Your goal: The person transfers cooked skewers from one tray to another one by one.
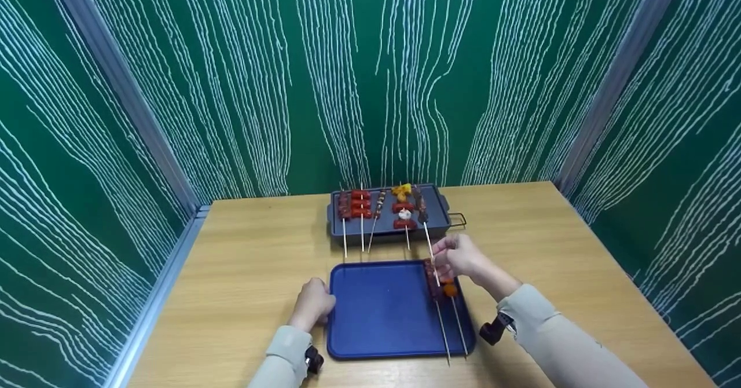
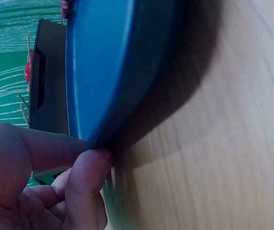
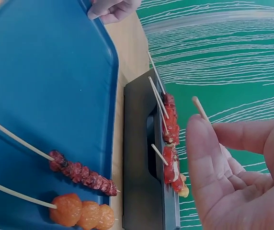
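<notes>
My left hand [image 1: 313,303] pinches the left rim of a blue tray [image 1: 376,313] between thumb and finger, plainly seen in the left wrist view. Over the tray's far right corner, my right hand [image 1: 457,256] pinches the wooden stick of a dark meat skewer [image 1: 421,205]. The meat end of that skewer is above the right side of a dark grill [image 1: 376,239]; whether it touches the surface I cannot tell. On the tray's right side lie another meat skewer [image 3: 82,173] and a skewer of orange balls [image 3: 82,212], side by side, sticks pointing toward me.
Several skewers lie on the grill, among them a dark meat one [image 1: 344,205], a red one [image 1: 361,204], a thin mixed one [image 1: 379,205] and one with red and yellow pieces [image 1: 403,207]. A wire handle [image 1: 458,219] juts from its right. Green walls [image 1: 324,87] surround the wooden table [image 1: 249,243].
</notes>
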{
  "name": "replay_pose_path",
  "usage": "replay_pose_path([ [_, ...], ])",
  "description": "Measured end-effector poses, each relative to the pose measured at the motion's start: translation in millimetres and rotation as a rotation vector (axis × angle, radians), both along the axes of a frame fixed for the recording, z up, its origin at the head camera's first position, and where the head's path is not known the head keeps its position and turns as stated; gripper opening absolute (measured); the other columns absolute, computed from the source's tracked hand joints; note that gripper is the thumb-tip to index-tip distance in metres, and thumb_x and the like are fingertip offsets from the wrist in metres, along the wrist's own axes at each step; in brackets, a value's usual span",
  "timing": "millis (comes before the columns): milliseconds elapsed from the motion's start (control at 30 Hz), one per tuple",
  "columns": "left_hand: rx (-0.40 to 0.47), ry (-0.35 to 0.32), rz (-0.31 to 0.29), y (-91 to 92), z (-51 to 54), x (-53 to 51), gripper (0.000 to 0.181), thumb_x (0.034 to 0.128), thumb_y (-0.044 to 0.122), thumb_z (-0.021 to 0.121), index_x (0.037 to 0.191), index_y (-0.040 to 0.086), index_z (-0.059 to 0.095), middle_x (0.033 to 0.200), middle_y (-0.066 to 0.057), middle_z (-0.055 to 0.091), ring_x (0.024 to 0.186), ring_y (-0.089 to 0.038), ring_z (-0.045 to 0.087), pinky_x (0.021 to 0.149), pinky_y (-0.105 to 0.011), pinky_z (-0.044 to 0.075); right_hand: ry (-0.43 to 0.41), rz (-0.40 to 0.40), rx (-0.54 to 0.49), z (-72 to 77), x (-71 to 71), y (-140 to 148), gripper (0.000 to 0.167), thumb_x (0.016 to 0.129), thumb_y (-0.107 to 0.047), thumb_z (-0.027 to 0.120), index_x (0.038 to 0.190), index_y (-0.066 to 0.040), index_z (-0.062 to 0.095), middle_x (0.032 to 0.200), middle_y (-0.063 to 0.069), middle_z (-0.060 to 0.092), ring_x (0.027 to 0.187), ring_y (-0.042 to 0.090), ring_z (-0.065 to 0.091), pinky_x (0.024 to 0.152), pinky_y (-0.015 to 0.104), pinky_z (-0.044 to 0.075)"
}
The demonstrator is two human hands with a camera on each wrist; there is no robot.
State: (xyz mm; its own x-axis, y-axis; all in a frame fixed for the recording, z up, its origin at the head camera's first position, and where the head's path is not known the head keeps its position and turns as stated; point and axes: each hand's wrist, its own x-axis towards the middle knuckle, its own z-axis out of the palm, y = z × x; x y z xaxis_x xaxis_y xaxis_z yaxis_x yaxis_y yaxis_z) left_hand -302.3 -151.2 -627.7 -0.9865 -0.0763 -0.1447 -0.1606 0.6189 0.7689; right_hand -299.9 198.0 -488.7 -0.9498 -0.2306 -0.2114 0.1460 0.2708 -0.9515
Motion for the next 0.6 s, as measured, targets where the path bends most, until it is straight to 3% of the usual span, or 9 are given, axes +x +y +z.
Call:
replay_pose_path([
  [233,-0.003,-0.008,-0.001,0.0,0.2,0.4,0.032,0.0795,-0.002,0.052,0.063,0.02,0.036,0.059,0.003,0.042,0.042,-0.018,0.061,0.037,-0.031,0.056,-0.019,0.031,-0.012,-4.3,5.7,1.3,0.013,0.09,0.01,0.06,0.101,0.005,0.062,0.073,0.005,0.072,0.056,0.013,0.066,0.054,0.028,0.065],
  [533,-0.008,-0.019,0.019,4.0,17.4,8.9,0.028,0.0797,-0.002,0.053,0.064,0.017,0.04,0.06,0.0,0.047,0.041,-0.018,0.06,0.037,-0.03,0.055,-0.043,0.082,-0.03,-12.9,11.0,2.8,0.012,0.089,0.009,0.06,0.098,0.002,0.06,0.075,0.006,0.07,0.056,0.011,0.07,0.054,0.026,0.064],
  [600,-0.015,-0.012,0.022,2.6,10.3,5.7,0.024,0.081,-0.001,0.055,0.067,0.015,0.043,0.063,-0.003,0.051,0.043,-0.019,0.061,0.037,-0.031,0.056,-0.039,0.089,-0.019,-15.4,11.9,3.1,0.013,0.088,0.009,0.06,0.098,0.003,0.062,0.073,0.006,0.069,0.057,0.012,0.07,0.054,0.026,0.064],
])
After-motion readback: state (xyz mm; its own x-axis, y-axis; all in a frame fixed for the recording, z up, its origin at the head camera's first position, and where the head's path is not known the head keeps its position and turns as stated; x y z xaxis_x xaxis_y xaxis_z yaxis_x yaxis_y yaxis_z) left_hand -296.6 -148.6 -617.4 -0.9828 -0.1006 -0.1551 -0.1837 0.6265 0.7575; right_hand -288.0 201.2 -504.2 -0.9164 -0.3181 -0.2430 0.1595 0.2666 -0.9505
